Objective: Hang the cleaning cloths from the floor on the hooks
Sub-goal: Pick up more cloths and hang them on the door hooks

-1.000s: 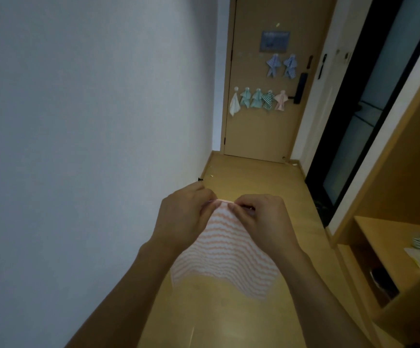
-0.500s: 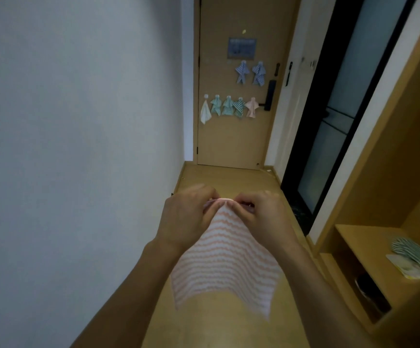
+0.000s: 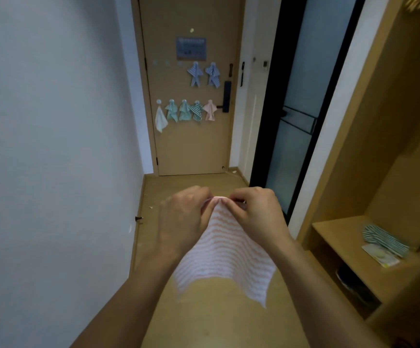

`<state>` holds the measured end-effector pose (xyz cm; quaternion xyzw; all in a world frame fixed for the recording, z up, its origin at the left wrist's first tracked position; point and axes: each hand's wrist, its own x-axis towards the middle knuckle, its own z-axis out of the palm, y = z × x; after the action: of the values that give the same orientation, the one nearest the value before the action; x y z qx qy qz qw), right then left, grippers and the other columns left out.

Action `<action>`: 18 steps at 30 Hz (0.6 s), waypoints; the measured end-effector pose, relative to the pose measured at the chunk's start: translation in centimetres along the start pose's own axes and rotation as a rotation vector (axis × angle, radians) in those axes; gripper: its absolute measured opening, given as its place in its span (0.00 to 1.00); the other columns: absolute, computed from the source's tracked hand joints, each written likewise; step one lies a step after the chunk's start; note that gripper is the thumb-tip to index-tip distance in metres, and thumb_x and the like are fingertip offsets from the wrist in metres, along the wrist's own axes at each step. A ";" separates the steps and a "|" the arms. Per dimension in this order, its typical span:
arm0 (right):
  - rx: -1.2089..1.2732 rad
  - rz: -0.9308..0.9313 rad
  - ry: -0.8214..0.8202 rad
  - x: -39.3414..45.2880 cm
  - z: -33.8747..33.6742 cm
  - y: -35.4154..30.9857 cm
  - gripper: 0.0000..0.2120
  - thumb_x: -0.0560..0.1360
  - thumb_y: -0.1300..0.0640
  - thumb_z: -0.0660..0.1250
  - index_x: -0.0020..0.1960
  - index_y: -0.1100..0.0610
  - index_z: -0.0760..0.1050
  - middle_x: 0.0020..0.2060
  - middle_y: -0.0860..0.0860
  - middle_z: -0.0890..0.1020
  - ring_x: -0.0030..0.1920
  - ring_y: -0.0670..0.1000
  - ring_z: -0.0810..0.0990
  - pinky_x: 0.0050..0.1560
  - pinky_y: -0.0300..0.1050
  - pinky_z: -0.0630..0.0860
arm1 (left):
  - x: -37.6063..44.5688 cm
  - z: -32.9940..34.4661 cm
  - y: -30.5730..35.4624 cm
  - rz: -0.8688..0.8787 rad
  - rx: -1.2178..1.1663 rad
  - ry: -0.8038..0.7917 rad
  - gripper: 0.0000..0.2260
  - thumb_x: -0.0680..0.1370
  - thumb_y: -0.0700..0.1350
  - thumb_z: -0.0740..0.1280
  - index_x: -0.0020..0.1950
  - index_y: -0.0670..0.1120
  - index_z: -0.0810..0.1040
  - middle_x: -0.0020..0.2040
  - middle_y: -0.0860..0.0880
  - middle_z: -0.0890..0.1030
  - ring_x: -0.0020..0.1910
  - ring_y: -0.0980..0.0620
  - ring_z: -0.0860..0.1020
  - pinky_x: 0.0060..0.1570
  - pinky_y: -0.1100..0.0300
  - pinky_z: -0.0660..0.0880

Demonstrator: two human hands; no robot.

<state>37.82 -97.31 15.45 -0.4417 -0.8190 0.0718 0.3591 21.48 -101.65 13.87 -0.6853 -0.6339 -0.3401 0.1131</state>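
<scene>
A pink-and-white striped cloth (image 3: 222, 257) hangs in front of me, bunched at its top corner. My left hand (image 3: 182, 217) and my right hand (image 3: 256, 214) both pinch that top corner close together. On the far wooden door (image 3: 191, 146), several cloths hang on hooks: two blue striped ones (image 3: 204, 74) in the upper row, and a white (image 3: 160, 119), teal (image 3: 184, 111) and pink cloth (image 3: 210, 110) in the lower row. Three bare hooks (image 3: 167, 63) show left of the blue cloths.
A white wall (image 3: 53, 146) runs along my left. A dark-framed glass door (image 3: 299, 109) is on the right. A wooden shelf unit (image 3: 354, 247) at right holds a green striped cloth (image 3: 384, 238) and a packet. A doorstop (image 3: 138, 218) sticks up from the floor.
The view has swung and the door now looks nearer and more central. Both hands keep pinching the cloth's top corner, drawn slightly closer together.
</scene>
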 end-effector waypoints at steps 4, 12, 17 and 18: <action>-0.021 0.045 -0.024 3.6 2.2 2.1 0.12 0.77 0.45 0.65 0.44 0.49 0.84 0.36 0.44 0.83 0.39 0.45 0.78 0.41 0.47 0.76 | 3.5 2.8 -2.2 0.015 0.019 -0.018 0.13 0.81 0.57 0.60 0.47 0.51 0.78 0.41 0.54 0.78 0.40 0.53 0.76 0.38 0.51 0.76; 0.069 0.044 -0.017 12.8 7.0 7.9 0.10 0.76 0.46 0.66 0.45 0.48 0.84 0.37 0.41 0.83 0.39 0.42 0.80 0.43 0.48 0.79 | 12.0 8.8 -6.5 0.028 0.009 0.002 0.12 0.81 0.55 0.62 0.45 0.50 0.79 0.40 0.55 0.79 0.37 0.55 0.76 0.35 0.53 0.77; 0.123 -0.005 -0.043 21.0 9.0 11.6 0.09 0.77 0.47 0.66 0.47 0.48 0.84 0.38 0.42 0.84 0.41 0.42 0.80 0.44 0.48 0.79 | 19.5 11.9 -8.9 0.001 0.091 0.038 0.11 0.81 0.54 0.62 0.45 0.51 0.78 0.39 0.55 0.78 0.36 0.55 0.76 0.32 0.54 0.76; 0.129 -0.013 -0.046 22.7 9.2 12.4 0.09 0.77 0.48 0.66 0.47 0.48 0.84 0.38 0.42 0.84 0.40 0.42 0.79 0.43 0.48 0.78 | 21.0 12.5 -9.3 -0.005 0.106 0.044 0.10 0.81 0.54 0.62 0.44 0.51 0.78 0.39 0.55 0.78 0.36 0.54 0.76 0.32 0.53 0.76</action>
<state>32.15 -70.45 15.24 -0.4105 -0.8235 0.1323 0.3685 15.94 -76.10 14.83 -0.6692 -0.6501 -0.3211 0.1623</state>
